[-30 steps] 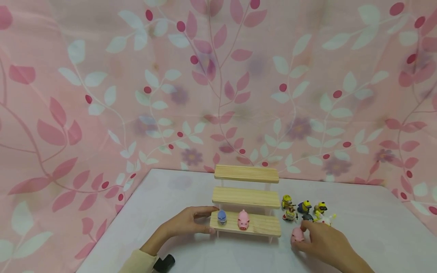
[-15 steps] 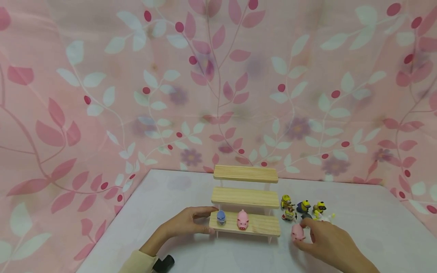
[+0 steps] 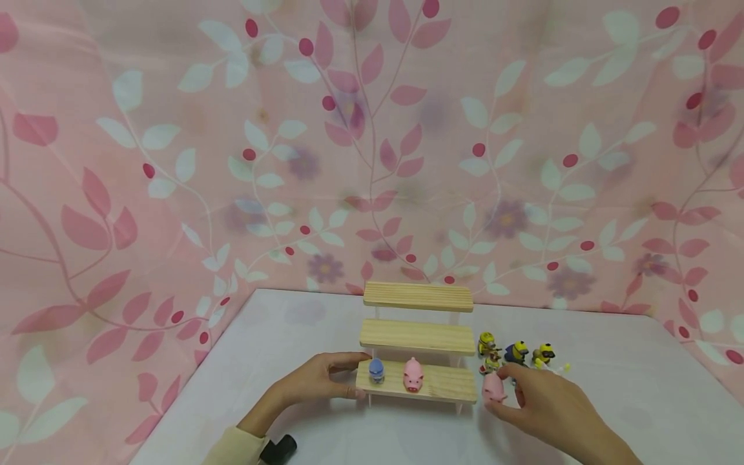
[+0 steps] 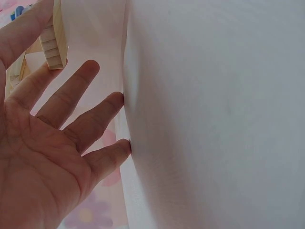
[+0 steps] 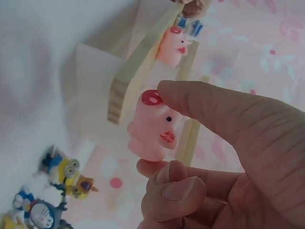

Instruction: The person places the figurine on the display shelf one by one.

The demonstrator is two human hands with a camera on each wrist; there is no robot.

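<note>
A three-tier wooden display shelf with pale supports stands on the white table. My left hand holds the left end of its lowest board between thumb and index finger; in the left wrist view the other fingers are spread. On that board sit a small blue figure and a pink toy pig. My right hand pinches a second pink toy pig between thumb and fingertips, just right of the lowest board's right end. The pig's red snout and black eye show in the right wrist view.
Several small figures stand right of the shelf, among them a yellow one, a blue-and-yellow one and a yellow one with dark goggles. My right hand partly hides others. A black object is at my left wrist. Floral pink cloth hangs behind.
My right hand has moved a little left with the pig, closer to the lowest board's right end. The left hand has kept its place on the shelf.
</note>
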